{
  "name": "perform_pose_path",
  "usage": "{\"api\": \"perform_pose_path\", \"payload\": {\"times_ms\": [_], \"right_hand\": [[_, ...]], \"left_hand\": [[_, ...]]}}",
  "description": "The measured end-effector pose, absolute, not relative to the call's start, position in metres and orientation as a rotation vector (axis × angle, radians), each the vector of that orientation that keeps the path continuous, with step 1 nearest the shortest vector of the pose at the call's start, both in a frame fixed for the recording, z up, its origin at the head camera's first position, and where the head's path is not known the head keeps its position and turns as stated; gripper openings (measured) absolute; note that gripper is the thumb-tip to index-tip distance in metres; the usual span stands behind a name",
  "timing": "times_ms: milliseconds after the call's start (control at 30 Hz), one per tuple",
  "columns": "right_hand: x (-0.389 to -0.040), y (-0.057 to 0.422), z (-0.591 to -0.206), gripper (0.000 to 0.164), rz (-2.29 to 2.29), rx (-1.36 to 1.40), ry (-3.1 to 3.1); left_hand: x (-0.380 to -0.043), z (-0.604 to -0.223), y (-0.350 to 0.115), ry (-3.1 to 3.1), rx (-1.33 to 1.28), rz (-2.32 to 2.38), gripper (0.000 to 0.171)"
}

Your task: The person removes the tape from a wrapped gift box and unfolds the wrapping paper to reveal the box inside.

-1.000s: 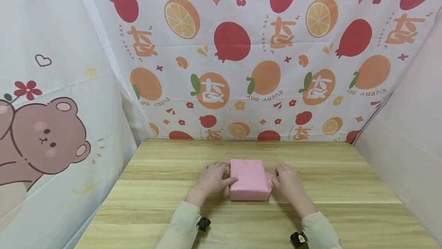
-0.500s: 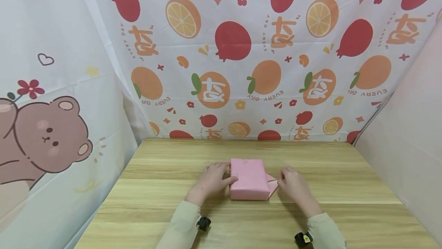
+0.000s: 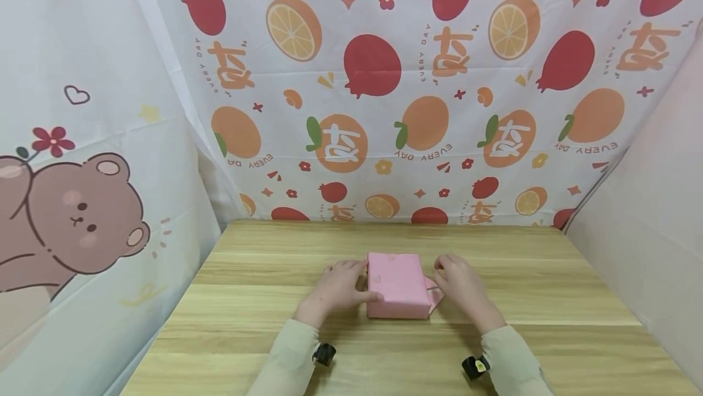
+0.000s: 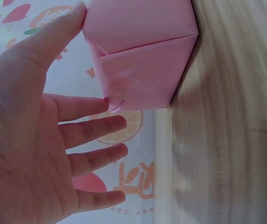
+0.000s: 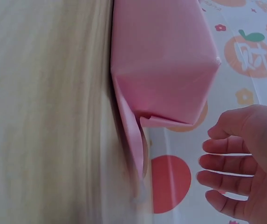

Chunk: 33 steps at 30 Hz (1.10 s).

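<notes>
A box wrapped in pink paper [image 3: 396, 277] rests on the wooden table. Its left end, seen in the left wrist view, is folded over flat. From the right end a pointed paper flap [image 5: 132, 135] sticks out low along the table, with a small translucent bit at its tip. My left hand [image 3: 339, 285] spans the left end with spread, straight fingers; thumb and index finger touch the box's edges. Beside the right end is my right hand [image 3: 461, 286], its fingers loosely bent and apart from the paper in the right wrist view.
The wooden table [image 3: 263, 323] stretches out around the box. A white fruit-print cloth [image 3: 384, 127] hangs behind it, and a bear-print cloth [image 3: 99, 109] hangs at the left. Both wrists carry small black cameras.
My right hand first moved right with the flap's tip, then let go and came back left, above the flap. My left thumb slid toward the box's near edge. The box stays in place.
</notes>
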State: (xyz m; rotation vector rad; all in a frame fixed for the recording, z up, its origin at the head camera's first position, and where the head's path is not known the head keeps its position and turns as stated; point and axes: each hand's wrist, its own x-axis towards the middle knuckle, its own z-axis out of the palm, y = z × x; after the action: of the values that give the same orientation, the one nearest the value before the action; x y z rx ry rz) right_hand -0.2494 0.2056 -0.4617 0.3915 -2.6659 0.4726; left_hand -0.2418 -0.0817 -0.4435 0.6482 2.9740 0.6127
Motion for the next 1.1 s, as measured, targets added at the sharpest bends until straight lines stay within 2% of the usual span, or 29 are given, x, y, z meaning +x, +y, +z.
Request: {"api": "perform_pose_path", "payload": {"times_ms": [133, 300, 500, 867, 1100], "right_hand": [[-0.257, 0.197, -0.459, 0.010, 0.477, 0.430, -2.634], [-0.269, 0.187, -0.459, 0.027, 0.488, 0.437, -2.687], [-0.274, 0.181, -0.460, 0.041, 0.475, 0.464, -2.744], [-0.265, 0.185, -0.467, 0.038, 0.504, 0.454, -2.746], [-0.256, 0.191, -0.471, 0.024, 0.530, 0.461, -2.682]], "left_hand": [[-0.240, -0.440, -0.082, 2.969, 0.651, 0.584, 0.104], [-0.241, -0.440, -0.082, 2.944, 0.643, 0.599, 0.108], [-0.245, -0.444, -0.086, 2.914, 0.638, 0.619, 0.104], [-0.251, -0.443, -0.096, 2.953, 0.591, 0.666, 0.091], [-0.251, -0.444, -0.098, 3.041, 0.543, 0.599, 0.073]]}}
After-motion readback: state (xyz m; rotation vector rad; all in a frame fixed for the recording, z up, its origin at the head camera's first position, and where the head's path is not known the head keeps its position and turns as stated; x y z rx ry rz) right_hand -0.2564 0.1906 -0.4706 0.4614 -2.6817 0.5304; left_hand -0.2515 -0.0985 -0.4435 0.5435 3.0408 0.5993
